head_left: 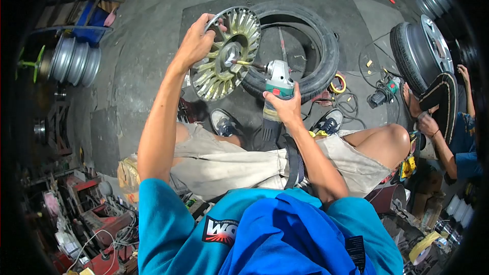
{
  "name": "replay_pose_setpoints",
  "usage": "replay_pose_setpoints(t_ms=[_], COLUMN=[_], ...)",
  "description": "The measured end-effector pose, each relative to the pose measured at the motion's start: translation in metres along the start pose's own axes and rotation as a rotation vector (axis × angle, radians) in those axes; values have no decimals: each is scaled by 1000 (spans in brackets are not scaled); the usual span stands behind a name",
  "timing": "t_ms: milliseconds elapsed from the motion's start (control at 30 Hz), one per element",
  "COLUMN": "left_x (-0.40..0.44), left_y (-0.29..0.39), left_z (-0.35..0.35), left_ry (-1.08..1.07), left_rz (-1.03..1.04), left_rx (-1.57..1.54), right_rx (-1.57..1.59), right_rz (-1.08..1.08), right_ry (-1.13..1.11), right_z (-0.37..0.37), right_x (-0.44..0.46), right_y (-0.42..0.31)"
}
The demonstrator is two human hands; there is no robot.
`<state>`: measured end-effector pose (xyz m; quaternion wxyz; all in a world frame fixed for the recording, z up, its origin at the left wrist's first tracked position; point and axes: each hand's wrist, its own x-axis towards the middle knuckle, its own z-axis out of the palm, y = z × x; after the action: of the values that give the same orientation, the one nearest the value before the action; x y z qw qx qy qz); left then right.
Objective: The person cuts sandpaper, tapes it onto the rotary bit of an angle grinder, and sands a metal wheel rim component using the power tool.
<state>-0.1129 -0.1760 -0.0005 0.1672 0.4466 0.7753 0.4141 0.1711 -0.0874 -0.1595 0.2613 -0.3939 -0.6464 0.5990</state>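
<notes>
My left hand (198, 40) grips the outer rim of a multi-spoked alloy wheel (243, 26), which stands tilted on its edge in front of me. In my right hand (286, 105) is an angle grinder (279, 74) with a green band, its fingers wrapped round the body. From the grinder's head a thin shaft reaches left to the wheel's hub (232, 57); whether its tip touches the metal I cannot tell. Behind the wheel, a black tyre (326, 35) lies flat on the floor, partly covered by the wheel and the grinder.
At the right sits a co-worker (448, 112) beside a tyred wheel (407, 53). A second grinder (384, 91), cables and a yellow tape roll (338, 83) lie on the floor. A silver rim (76, 61) is at the left. Red toolboxes (109, 224) crowd the lower left.
</notes>
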Motion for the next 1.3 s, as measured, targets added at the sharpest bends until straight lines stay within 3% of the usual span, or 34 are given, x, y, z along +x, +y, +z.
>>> replay_pose_setpoints(t_ms=[100,200,467,600,900,967,1067,1200,1300], left_x=[-3,-5,-6,-4,-8,-6,-3,-5,-6], left_y=[-3,-1,5,2,1,-3,-6,-4,0], left_z=[3,5,10,8,9,8,7,8,8], left_ry=[5,0,17,27,33,41,40,46,22], left_rz=[24,37,27,45,40,52,45,22,14], left_rx=[23,15,15,35,18,35,42,15,11], right_rx=[381,459,393,214,440,533,356,575,491], right_rz=[112,141,105,-83,89,136,12,160,95], right_ry=[-36,-20,-71,-44,-13,-111,-111,-155,-127], right_z=[7,7,12,12,15,12,12,11,10], right_x=[-5,0,-2,-12,12,4,-1,-5,6], right_y=[1,-7,-18,-20,3,5,16,-9,-1])
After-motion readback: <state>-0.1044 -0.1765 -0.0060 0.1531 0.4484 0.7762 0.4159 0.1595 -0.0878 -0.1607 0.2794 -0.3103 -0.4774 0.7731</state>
